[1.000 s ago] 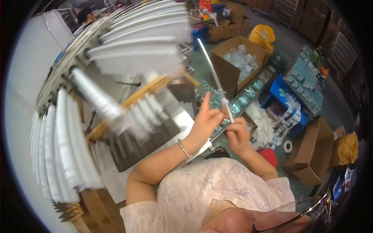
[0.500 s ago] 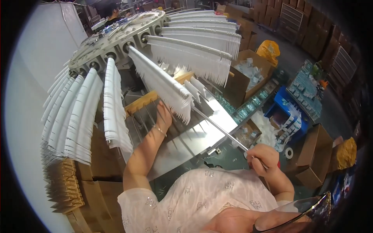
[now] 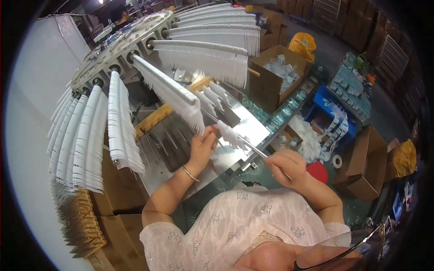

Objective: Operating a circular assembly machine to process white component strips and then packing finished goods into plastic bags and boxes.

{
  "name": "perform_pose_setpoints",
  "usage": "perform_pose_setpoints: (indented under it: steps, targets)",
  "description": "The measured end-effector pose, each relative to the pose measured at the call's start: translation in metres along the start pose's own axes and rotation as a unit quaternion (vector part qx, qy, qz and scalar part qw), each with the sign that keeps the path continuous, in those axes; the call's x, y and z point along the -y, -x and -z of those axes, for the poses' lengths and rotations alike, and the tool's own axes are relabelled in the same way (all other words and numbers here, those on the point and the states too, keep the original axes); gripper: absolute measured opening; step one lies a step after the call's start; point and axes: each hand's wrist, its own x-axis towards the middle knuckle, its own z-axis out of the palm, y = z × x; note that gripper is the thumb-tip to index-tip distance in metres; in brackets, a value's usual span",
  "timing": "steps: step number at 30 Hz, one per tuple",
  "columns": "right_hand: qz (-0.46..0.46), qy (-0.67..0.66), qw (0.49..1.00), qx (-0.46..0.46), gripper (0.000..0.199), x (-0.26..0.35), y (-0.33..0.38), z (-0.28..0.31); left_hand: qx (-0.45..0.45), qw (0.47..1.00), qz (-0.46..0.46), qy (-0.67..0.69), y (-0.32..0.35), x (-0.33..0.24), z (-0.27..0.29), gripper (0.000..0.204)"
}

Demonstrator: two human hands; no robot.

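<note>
My right hand (image 3: 287, 167) is closed round the near end of a thin metal rod (image 3: 258, 151). The rod slants up and left towards the end of a row of white thin pieces (image 3: 174, 90), held on an arm of a big metal wheel (image 3: 95, 76). A small bunch of white pieces (image 3: 231, 135) sits on the rod between my hands. Next to this bunch, my left hand (image 3: 203, 143) has its fingers curled together close to the rod; what they pinch is hidden. Below the wheel is a wooden bar (image 3: 156, 118) with several metal rods, some bearing white pieces (image 3: 212, 94).
A metal tabletop (image 3: 216, 169) lies under my hands. More loaded arms fan out around the wheel. To the right stand an open carton (image 3: 296, 81), a blue bin (image 3: 318, 101) and an empty-looking carton (image 3: 361, 165). Pointed rods on wooden bars (image 3: 86, 226) stack at lower left.
My left hand has come from the wooden bar up and right to the rod. The white bunch now shows on the rod. My right hand has shifted left and up with the rod.
</note>
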Motion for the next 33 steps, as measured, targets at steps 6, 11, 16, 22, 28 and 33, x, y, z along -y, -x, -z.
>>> perform_pose_setpoints:
  steps: [6,11,16,22,28,33]
  targets:
    - [-0.038,0.004,0.999,0.005,0.016,0.010,0.015,0.035,-0.113,0.980,0.038,0.162,-0.077,0.014,0.049,0.020]
    - [-0.062,0.026,0.998,0.017,0.017,-0.003,-0.003,0.025,-0.080,0.973,0.069,0.206,-0.107,0.027,0.046,0.019]
    - [-0.083,-0.033,0.996,0.005,0.016,-0.016,-0.003,0.004,-0.184,0.980,0.034,0.072,-0.080,0.000,0.009,0.017]
    - [-0.057,-0.013,0.998,-0.035,0.018,-0.009,0.026,0.016,-0.004,0.998,0.062,0.018,-0.025,-0.007,-0.012,0.030]
    - [-0.106,-0.004,0.994,-0.024,0.015,0.005,0.033,0.041,-0.128,0.980,0.022,0.153,-0.098,0.024,0.024,0.022]
    - [-0.183,-0.006,0.983,-0.019,0.010,-0.005,0.008,0.018,-0.137,0.961,0.097,0.219,-0.130,0.032,0.019,0.020]
